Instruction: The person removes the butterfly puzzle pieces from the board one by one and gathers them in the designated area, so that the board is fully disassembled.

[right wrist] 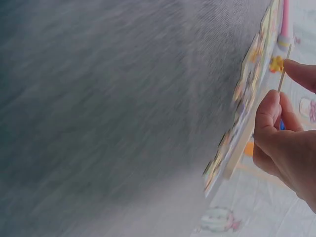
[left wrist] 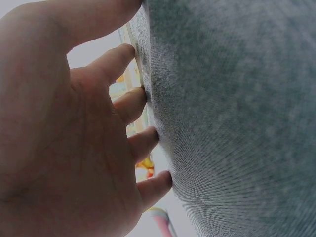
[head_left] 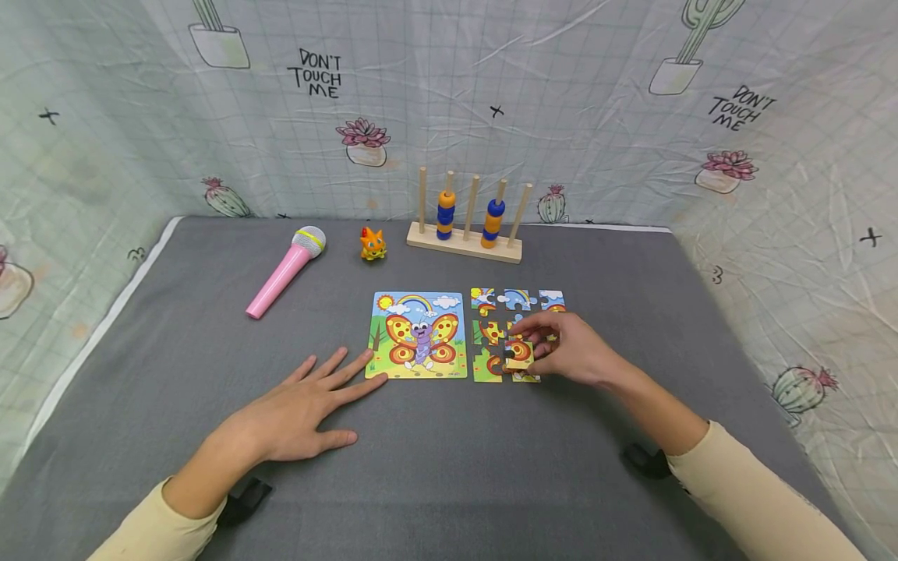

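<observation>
In the head view my right hand [head_left: 571,351] pinches a jigsaw piece [head_left: 520,353] with a red and yellow spiral on it, over the right part of the loose puzzle pieces [head_left: 488,365]. The right wrist view shows that piece edge-on as a thin strip [right wrist: 282,79] between thumb and fingers, raised off the table. Beside the pieces lies a square butterfly picture board [head_left: 419,366]. My left hand [head_left: 302,413] rests palm down with fingers spread, its fingertips at the board's lower left corner. Some pieces are hidden behind my right hand.
A pink toy microphone [head_left: 281,279] lies at the back left, with a small orange figure [head_left: 373,245] to its right. Behind the puzzle stands a wooden peg rack [head_left: 464,243] with blue and orange beads. A patterned curtain [head_left: 435,93] encloses the grey table [head_left: 435,483].
</observation>
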